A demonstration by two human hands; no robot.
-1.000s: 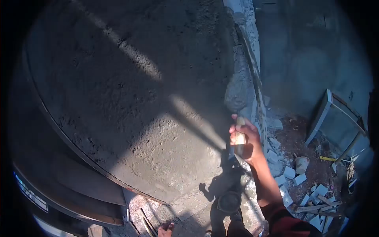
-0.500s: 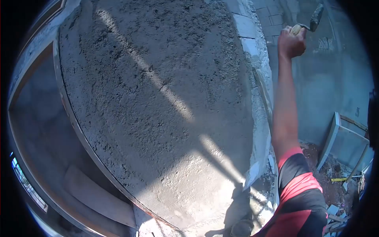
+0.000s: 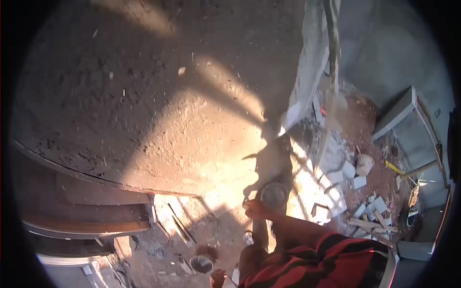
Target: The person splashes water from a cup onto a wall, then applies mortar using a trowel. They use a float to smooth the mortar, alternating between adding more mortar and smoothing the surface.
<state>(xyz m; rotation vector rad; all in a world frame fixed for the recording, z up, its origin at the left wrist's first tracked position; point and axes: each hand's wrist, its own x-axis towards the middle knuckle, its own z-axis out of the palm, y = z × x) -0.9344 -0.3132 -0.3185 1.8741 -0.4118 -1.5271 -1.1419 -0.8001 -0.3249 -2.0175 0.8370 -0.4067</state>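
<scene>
My right hand [image 3: 256,210] is low in front of me, closed round the pale handle of a trowel [image 3: 246,203]; its blade is too blurred to make out. Just beside and above this hand is a round grey container [image 3: 274,194]. Near the bottom edge is my left hand [image 3: 218,277], small and blurred, so its fingers and anything in them cannot be made out. A second round container [image 3: 200,264] stands on the ground close to it. The rough mortared wall [image 3: 192,115] fills the upper left, with sunlight across its lower part.
White blocks [image 3: 358,182] and wood scraps [image 3: 374,224] litter the ground at the right. A pale frame [image 3: 394,114] leans there near a yellow strip [image 3: 394,167]. Curved ledges [image 3: 86,225] lie at the lower left, and thin strips [image 3: 178,225] lie on the ground.
My right hand has come down from high at the right with the trowel. The view has tilted downward, bringing the ground, the containers and my left hand into sight.
</scene>
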